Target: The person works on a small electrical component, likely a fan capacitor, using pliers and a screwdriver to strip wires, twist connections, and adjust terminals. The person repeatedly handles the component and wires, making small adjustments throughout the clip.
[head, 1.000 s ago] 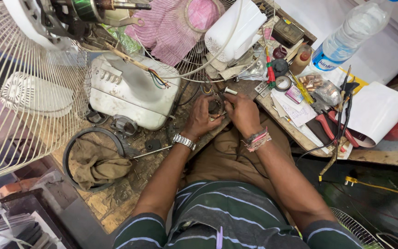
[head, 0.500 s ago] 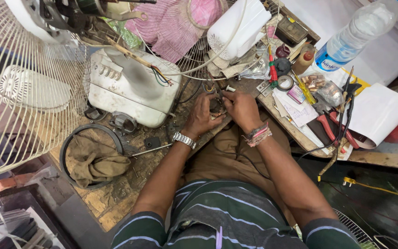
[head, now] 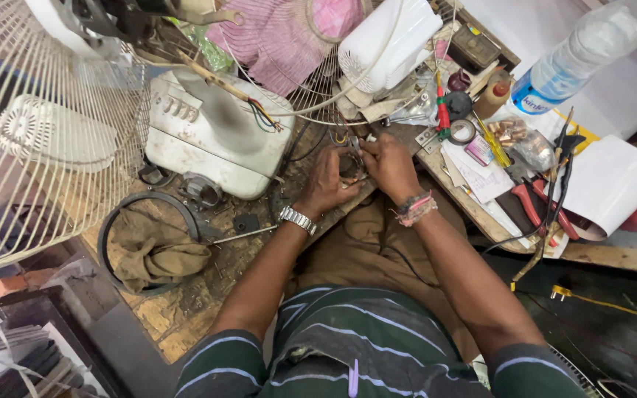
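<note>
Right now both hands meet over a small round motor part (head: 351, 165), dark and ring-shaped, at the near edge of the cluttered wooden bench (head: 186, 309); the left hand (head: 329, 184), with a metal watch at the wrist, is curled around it from below and grips it, while the right hand (head: 388, 166), threads tied at its wrist, pinches at its top with closed fingertips; whether a tool sits in that pinch I cannot tell.

Risk, as I judge it: the part is held in the air over the lap, so a slip of the pinch could drop it or a loose piece into the clutter; thin wires (head: 263, 114) trail from the white fan base (head: 211, 136) just to the left, and a tug could strain them; the red-handled pliers (head: 528, 210) lie well apart to the right.

Materials: the fan base is scuffed, grimy plastic with rounded corners; a wire fan guard (head: 31, 147) fans out far left, thin cream rods; a crumpled brown rag (head: 152, 254) lies inside a dark ring; a clear plastic bottle (head: 580, 55) lies far right, beside curled white paper (head: 613, 180).
</note>
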`<action>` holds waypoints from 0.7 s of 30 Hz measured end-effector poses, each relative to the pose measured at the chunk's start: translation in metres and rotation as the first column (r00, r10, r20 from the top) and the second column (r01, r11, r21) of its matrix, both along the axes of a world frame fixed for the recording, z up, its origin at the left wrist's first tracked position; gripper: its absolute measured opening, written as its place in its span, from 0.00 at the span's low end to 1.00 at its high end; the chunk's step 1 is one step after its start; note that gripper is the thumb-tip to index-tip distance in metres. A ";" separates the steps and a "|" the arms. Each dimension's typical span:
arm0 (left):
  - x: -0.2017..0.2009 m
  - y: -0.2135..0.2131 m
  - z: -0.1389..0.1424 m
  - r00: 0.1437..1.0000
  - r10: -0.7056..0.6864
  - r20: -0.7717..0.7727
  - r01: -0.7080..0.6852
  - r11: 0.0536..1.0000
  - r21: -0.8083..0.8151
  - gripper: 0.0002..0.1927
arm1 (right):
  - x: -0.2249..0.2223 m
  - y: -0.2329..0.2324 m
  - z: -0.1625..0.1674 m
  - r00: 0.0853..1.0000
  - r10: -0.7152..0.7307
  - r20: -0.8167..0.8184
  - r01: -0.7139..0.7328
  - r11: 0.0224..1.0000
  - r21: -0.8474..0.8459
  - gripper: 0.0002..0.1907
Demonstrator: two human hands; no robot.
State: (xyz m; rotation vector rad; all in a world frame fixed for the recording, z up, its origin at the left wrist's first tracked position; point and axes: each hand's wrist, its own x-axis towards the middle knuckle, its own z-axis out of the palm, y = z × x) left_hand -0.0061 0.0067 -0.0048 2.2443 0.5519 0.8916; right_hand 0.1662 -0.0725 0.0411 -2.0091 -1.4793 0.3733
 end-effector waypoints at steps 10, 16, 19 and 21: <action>0.000 0.002 -0.004 1.000 -0.014 0.014 0.015 1.000 -0.014 0.39 | 0.005 0.003 0.000 0.997 0.075 0.011 -0.075 0.997 0.018 0.12; 0.001 0.004 -0.007 1.000 -0.026 0.007 0.026 0.999 -0.019 0.38 | 0.006 0.004 -0.001 0.987 0.122 0.110 -0.132 0.987 0.094 0.12; 0.000 0.005 -0.005 0.999 -0.030 -0.039 0.029 0.999 -0.017 0.38 | 0.005 0.010 -0.001 0.988 0.116 0.099 -0.125 0.988 0.086 0.12; 0.001 0.003 -0.003 0.999 -0.026 -0.024 0.026 0.999 -0.020 0.38 | 0.006 0.008 0.001 0.981 0.147 0.123 -0.160 0.982 0.105 0.11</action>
